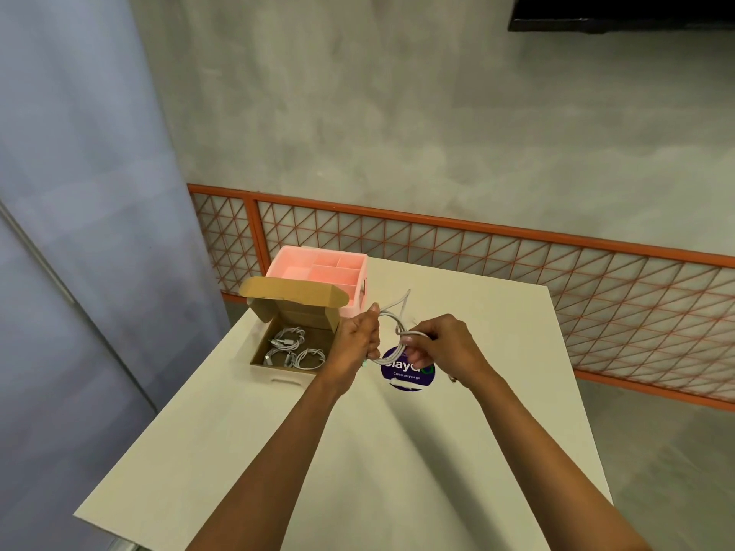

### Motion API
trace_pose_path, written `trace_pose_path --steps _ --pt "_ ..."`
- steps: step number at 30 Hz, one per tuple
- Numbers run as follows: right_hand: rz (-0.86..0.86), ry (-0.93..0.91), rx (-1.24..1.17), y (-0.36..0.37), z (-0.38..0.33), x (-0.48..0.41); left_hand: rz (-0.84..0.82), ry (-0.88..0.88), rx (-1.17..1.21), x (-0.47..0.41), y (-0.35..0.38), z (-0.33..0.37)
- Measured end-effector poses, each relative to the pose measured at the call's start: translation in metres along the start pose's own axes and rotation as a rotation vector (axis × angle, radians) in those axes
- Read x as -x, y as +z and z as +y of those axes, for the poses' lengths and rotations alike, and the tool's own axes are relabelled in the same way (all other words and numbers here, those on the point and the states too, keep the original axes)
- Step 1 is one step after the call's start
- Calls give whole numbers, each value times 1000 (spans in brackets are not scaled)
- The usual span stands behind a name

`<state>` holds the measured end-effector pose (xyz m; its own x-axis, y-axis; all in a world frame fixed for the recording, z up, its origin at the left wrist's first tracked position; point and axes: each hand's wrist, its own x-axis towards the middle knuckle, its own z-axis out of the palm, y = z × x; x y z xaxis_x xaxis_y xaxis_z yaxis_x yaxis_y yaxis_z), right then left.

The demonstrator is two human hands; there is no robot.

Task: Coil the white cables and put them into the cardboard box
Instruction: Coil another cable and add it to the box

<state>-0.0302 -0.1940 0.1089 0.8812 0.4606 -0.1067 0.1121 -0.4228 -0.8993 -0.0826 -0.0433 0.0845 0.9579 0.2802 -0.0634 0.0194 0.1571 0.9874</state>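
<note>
Left hand [356,344] and right hand [441,347] each grip the cable [391,322], looped between them above the tabletop [358,451], just right of the box [278,371]. Its free end points toward the far edge.

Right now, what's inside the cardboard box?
Coiled white cables lie on the cardboard box floor, roughly three bundles; exact count unclear. The left hand, gripping another cable, covers the near right corner, hiding anything there.
</note>
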Motion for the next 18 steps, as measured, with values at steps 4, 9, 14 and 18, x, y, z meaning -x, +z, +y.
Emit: trace_pose_path --steps 4,9,14,18 --pt "65 -194 256 0 -9 1 39 14 -13 0 -2 3" --pt "120 -395 566 1 -20 8 72 55 -152 3 3 8" --pt "-41 -291 0 0 -32 9 129 44 -242 2 6 3" --pt "-102 -169 -465 -11 -41 10 150 2 -174 -1 0 0"
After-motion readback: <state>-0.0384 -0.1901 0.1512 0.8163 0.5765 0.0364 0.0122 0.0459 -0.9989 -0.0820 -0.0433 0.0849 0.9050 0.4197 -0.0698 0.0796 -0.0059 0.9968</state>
